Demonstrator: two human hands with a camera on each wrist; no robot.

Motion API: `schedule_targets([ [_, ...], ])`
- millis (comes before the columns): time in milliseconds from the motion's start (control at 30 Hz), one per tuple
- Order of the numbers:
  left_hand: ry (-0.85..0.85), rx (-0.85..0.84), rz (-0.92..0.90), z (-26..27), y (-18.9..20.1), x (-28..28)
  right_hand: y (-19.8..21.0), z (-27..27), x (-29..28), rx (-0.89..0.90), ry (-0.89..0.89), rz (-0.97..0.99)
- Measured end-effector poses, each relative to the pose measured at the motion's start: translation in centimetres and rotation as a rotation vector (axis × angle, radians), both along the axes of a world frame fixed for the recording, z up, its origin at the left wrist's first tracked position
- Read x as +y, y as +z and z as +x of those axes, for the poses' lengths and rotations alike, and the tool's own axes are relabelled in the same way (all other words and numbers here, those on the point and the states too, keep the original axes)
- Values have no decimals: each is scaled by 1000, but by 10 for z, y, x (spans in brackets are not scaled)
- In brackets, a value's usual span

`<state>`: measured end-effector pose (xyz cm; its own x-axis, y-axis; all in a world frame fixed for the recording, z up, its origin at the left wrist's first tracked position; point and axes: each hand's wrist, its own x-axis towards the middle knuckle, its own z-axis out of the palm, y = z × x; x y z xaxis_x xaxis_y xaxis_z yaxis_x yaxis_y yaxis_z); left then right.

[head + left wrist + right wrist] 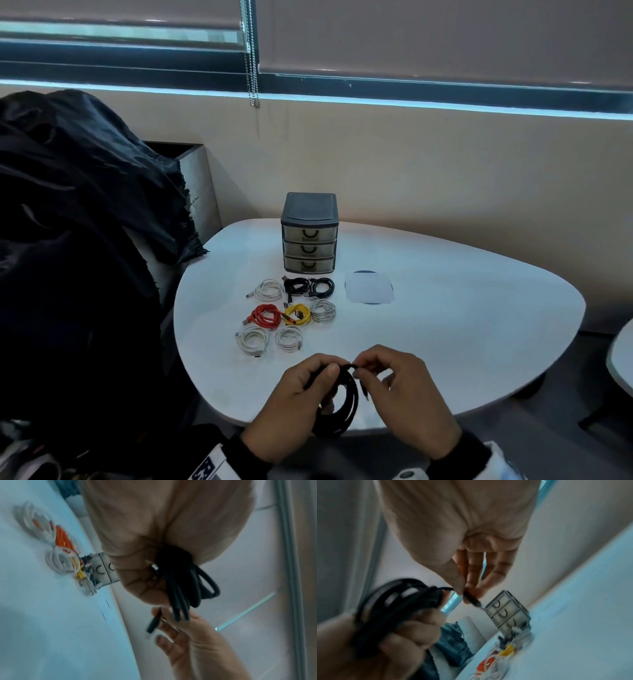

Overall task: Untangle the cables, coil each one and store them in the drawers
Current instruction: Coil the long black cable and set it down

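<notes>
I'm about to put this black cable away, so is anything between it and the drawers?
Yes. Coiled cables lie on the table between the black cable and the drawers, and all three drawers are shut.

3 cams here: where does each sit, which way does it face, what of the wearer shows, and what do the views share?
Head: on the head, facing forward and down at the white table, drawer unit and coiled cables; both hands show.
Left wrist: along the left hand gripping the black cable coil; right hand opposite.
Right wrist: along the right hand pinching the cable's plug; left hand opposite.
Shared: the black coil, both hands and the drawer unit appear in all three.
</notes>
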<state>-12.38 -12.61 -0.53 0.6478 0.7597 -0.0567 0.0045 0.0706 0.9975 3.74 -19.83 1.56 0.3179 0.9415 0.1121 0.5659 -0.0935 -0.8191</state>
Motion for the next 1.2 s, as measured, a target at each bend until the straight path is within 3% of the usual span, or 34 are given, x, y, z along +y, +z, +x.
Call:
schedule_targets([
  [67,36,-17,-4,2,3,0,0,-7,2,127,-28,-3],
  [200,109,-80,103,5,9,1,9,-21,7,934,-48,-97],
  [267,141,-123,147,6,11,-1,12,-25,9,1246,-35,-92],
  [333,166,-145,194,6,12,-2,14,-29,8,1373,-12,-110],
  [600,277,-49,527,11,17,1,14,-21,0,1558,134,-42],
  [667,285,23,591,15,15,3,15,-19,-2,1424,154,3],
  [767,245,130,710,16,11,1,10,-20,-6,857,99,19],
  [800,233,152,742,15,10,1,7,-19,-7,748,95,23],
  [1000,84,253,820,-4,7,3,9,-11,-17,517,149,35],
  [1100,75,321,902,-9,10,6,6,-16,-15,455,169,30],
  [1200,61,345,866,-8,15,8,3,-21,-13,423,198,41],
])
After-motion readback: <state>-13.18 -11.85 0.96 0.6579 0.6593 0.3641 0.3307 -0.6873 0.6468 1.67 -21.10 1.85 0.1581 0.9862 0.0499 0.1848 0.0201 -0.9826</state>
